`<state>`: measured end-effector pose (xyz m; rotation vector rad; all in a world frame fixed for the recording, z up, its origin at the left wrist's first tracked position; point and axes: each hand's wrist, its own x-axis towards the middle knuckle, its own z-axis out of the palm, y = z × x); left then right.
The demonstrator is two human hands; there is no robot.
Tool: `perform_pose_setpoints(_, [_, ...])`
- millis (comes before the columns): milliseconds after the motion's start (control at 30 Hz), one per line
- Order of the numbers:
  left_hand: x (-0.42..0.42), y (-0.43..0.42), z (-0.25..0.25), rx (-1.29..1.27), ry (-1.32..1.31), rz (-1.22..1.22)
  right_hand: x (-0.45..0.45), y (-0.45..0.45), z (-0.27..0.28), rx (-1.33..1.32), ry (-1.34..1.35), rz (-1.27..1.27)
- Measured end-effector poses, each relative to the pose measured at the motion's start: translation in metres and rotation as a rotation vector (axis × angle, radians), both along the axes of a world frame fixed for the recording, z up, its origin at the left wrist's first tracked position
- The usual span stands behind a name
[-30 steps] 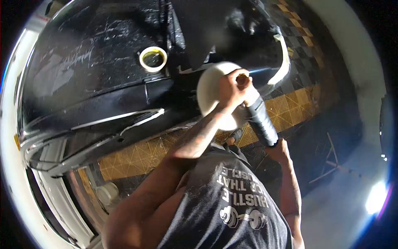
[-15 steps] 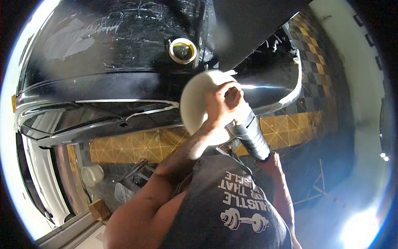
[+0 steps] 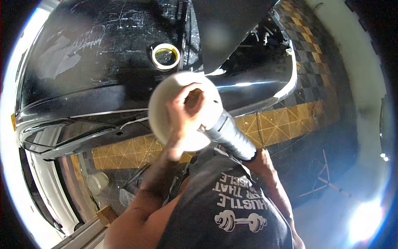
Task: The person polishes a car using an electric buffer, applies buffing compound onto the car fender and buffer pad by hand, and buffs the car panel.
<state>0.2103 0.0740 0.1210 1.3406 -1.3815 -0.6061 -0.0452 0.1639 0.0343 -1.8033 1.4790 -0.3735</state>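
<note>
My left hand (image 3: pixel 184 114) is closed over the head of a power tool, above a large round white pad (image 3: pixel 159 106). Black wrapping covers the tool's body (image 3: pixel 234 139), which slants down to the right. At its far end my right hand (image 3: pixel 260 161) grips the tool, with its fingers partly hidden. The pad overlaps the near side of a glossy black car body (image 3: pixel 103 97) in the view; contact cannot be made out. On the scuffed black surface above sits a white ring with a yellow inner edge (image 3: pixel 176 56).
A dark flat panel (image 3: pixel 228 27) juts in at the top. Black and yellow floor tiles (image 3: pixel 286 122) run below the car. A white bucket (image 3: pixel 98 182) and a wood block (image 3: pixel 106 215) are at lower left. A thin-legged stand (image 3: pixel 323 180) and a bright light (image 3: pixel 367 220) are at lower right.
Both hands and the tool have moved left along the car's near side, still held. The view has shifted, and more of the dark panel's edge shows than in the earliest frame.
</note>
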Motion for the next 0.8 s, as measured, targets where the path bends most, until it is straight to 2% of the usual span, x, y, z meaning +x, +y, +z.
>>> perform_pose_setpoints(67, [-0.022,-0.007,-0.025,0.041,0.050,-0.038,0.074,-0.081,0.012,-0.507,-0.185,0.230])
perform_pose_setpoints(133, [-0.047,-0.017,-0.039,0.036,0.074,-0.059,0.077,-0.100,0.022,-0.651,-0.185,0.350])
perform_pose_setpoints(167, [-0.058,-0.025,-0.048,0.056,0.070,-0.083,0.060,-0.100,0.030,-0.544,-0.094,0.353])
perform_pose_setpoints(200, [-0.069,-0.031,-0.050,0.046,0.055,-0.079,0.053,-0.100,0.045,-0.588,-0.097,0.342])
perform_pose_setpoints(233, [-0.078,-0.037,-0.052,0.036,0.039,-0.074,0.041,-0.100,0.022,-0.646,-0.097,0.298])
perform_pose_setpoints(300, [-0.087,-0.047,-0.047,0.026,0.005,-0.074,0.038,-0.108,0.037,-0.733,-0.217,0.291])
perform_pose_setpoints(333, [-0.089,-0.050,-0.048,0.022,0.084,-0.080,0.032,-0.106,0.023,-0.689,-0.141,0.258])
perform_pose_setpoints(433, [-0.074,-0.046,-0.044,0.046,0.002,-0.071,0.042,-0.110,0.032,-0.653,-0.195,0.317])
perform_pose_setpoints(500, [-0.060,-0.035,-0.050,-0.039,0.024,-0.015,0.046,-0.107,0.015,-0.438,-0.045,0.410])
perform_pose_setpoints(533, [-0.049,-0.026,-0.039,0.020,0.019,-0.015,0.047,-0.101,0.017,-0.371,-0.009,0.420])
perform_pose_setpoints(567, [-0.040,-0.019,-0.034,-0.023,0.065,-0.004,0.045,-0.089,0.021,-0.296,0.007,0.402])
perform_pose_setpoints(667, [-0.007,-0.004,-0.012,-0.031,-0.020,0.014,0.020,-0.040,0.045,0.048,0.050,0.236])
perform_pose_setpoints(767, [0.022,0.010,0.023,0.070,0.027,0.066,0.015,-0.012,0.042,0.317,0.095,0.107])
perform_pose_setpoints(800, [0.033,0.012,0.024,0.002,0.024,0.081,0.016,-0.009,0.038,0.355,0.101,0.094])
